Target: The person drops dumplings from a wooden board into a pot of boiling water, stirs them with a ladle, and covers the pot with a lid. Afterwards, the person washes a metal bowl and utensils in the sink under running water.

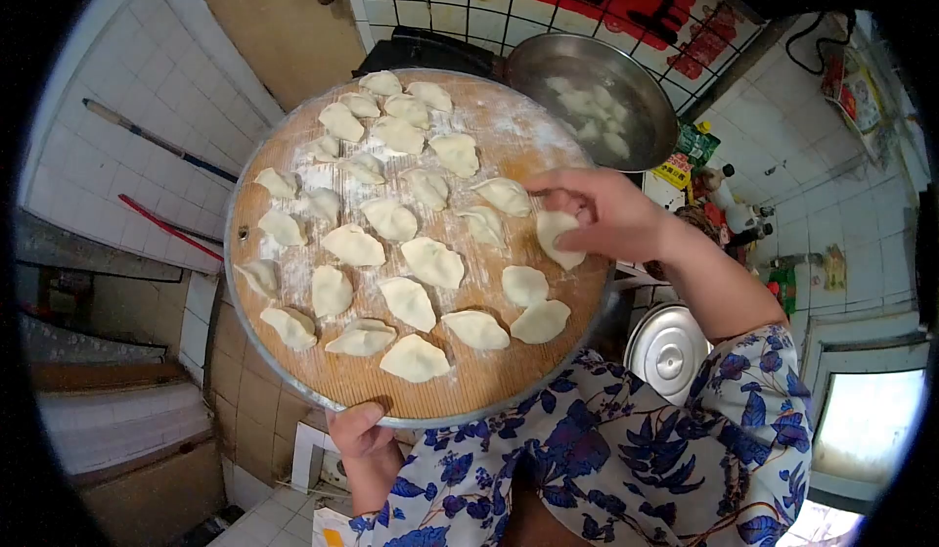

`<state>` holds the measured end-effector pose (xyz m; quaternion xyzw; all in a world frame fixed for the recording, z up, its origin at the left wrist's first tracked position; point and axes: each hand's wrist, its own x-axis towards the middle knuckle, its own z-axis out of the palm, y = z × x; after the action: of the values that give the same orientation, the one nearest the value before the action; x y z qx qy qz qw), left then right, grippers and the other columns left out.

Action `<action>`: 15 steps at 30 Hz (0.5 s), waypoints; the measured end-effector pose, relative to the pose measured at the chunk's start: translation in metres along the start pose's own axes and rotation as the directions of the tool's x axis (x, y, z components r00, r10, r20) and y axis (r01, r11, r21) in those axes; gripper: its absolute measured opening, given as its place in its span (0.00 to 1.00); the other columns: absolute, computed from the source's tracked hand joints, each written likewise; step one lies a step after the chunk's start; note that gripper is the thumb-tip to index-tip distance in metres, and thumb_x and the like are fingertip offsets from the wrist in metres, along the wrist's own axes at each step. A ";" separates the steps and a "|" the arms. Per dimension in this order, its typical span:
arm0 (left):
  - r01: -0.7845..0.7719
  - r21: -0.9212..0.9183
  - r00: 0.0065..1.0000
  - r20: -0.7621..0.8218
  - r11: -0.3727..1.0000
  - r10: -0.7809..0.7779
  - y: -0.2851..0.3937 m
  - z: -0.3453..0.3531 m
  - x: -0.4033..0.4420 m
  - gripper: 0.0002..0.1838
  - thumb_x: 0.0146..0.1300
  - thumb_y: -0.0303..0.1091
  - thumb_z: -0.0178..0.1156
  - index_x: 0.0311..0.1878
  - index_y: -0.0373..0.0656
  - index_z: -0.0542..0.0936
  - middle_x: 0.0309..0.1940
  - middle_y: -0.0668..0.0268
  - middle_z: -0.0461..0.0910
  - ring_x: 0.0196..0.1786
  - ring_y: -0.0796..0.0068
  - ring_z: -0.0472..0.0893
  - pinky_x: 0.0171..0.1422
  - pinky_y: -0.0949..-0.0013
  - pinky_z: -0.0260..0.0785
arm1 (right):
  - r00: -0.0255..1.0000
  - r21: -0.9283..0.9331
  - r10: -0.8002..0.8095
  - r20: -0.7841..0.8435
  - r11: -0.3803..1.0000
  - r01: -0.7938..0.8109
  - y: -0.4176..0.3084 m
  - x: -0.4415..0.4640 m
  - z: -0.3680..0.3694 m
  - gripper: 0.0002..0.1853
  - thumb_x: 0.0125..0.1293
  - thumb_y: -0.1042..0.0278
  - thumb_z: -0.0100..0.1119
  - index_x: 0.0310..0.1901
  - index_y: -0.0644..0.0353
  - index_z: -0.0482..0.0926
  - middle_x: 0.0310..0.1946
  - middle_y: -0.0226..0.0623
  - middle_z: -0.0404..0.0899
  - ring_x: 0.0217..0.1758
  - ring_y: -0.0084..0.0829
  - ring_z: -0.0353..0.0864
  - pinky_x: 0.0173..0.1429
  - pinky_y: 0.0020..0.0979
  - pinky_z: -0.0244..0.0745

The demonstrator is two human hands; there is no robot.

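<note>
A round wooden board (499, 390) with a grey rim carries several raw dumplings and patches of flour. My left hand (360, 432) grips its near edge, thumb on top and the other fingers hidden underneath. Over the board's right side, my right hand (611, 216) pinches a dumpling (558, 238) between thumb and fingers. Close by that hand lie another dumpling (503, 196) and one more dumpling (483, 225). Beyond the board's far right edge, a metal pot (653, 87) holds water with several dumplings (594, 107) in it.
Bottles (743, 216) and packets (696, 143) crowd the counter right of the pot. A round metal lid (670, 353) sits below my right forearm. Black-gridded tiles (469, 9) with red paper rise behind the pot. Long-handled tools (156, 139) lean along the left wall.
</note>
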<state>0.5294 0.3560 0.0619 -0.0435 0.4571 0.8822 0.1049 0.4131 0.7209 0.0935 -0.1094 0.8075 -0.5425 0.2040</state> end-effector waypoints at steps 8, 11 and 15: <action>-0.008 0.018 1.000 0.002 1.000 0.008 0.002 0.002 0.013 0.43 0.46 0.34 0.63 0.66 0.30 0.58 0.60 0.49 0.69 0.61 0.52 0.72 0.66 0.54 0.64 | 0.966 -0.423 -0.244 -0.090 0.887 0.184 0.006 0.068 -0.015 0.23 0.46 0.61 0.73 0.46 0.57 0.81 0.48 0.40 0.75 0.54 0.39 0.72 0.58 0.35 0.67; -0.014 0.026 1.000 0.005 1.000 0.014 0.001 0.001 0.006 0.43 0.46 0.34 0.63 0.66 0.30 0.59 0.60 0.48 0.69 0.60 0.52 0.72 0.65 0.54 0.65 | 0.893 -0.362 -0.450 0.022 0.829 0.427 0.010 0.083 -0.002 0.21 0.45 0.57 0.73 0.42 0.56 0.82 0.45 0.42 0.76 0.53 0.43 0.72 0.59 0.35 0.66; -0.042 0.016 0.999 -0.008 0.999 0.043 -0.002 0.009 0.007 0.42 0.45 0.34 0.62 0.66 0.29 0.59 0.59 0.48 0.70 0.59 0.51 0.73 0.65 0.55 0.65 | 0.893 -0.361 -0.449 0.022 0.830 0.426 0.024 0.084 -0.009 0.19 0.46 0.60 0.72 0.40 0.58 0.82 0.41 0.40 0.78 0.47 0.42 0.76 0.54 0.35 0.70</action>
<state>0.5232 0.3652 0.0641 -0.0366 0.4651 0.8805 0.0845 0.3349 0.7042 0.0570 -0.3092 0.8516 -0.4225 0.0255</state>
